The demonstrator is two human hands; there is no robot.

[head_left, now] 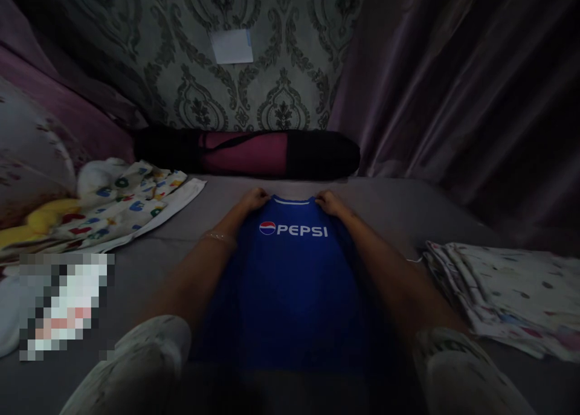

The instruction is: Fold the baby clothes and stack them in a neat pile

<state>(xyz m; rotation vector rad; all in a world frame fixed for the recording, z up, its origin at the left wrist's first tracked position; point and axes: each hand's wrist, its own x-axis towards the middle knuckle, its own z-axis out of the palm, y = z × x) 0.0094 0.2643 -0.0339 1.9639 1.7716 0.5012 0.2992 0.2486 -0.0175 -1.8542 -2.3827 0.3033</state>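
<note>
A blue T-shirt (299,288) with a white PEPSI print and a round logo lies spread out in front of me, its neckline at the far end. My left hand (254,200) pinches the cloth at the left shoulder, beside the collar. At the opposite shoulder my right hand (330,202) grips the fabric the same way. Both arms reach forward over the shirt's sides and hide parts of its edges. The lower end of the shirt fades into shadow near me.
The shirt rests on a grey bed sheet (385,206). Behind it lies a long black and pink bag (244,154) against the patterned wall. Folded printed cloths (512,288) are stacked at right. Patterned cloth (131,203) and a yellow item (49,215) lie at left. Curtains (430,83) hang at right.
</note>
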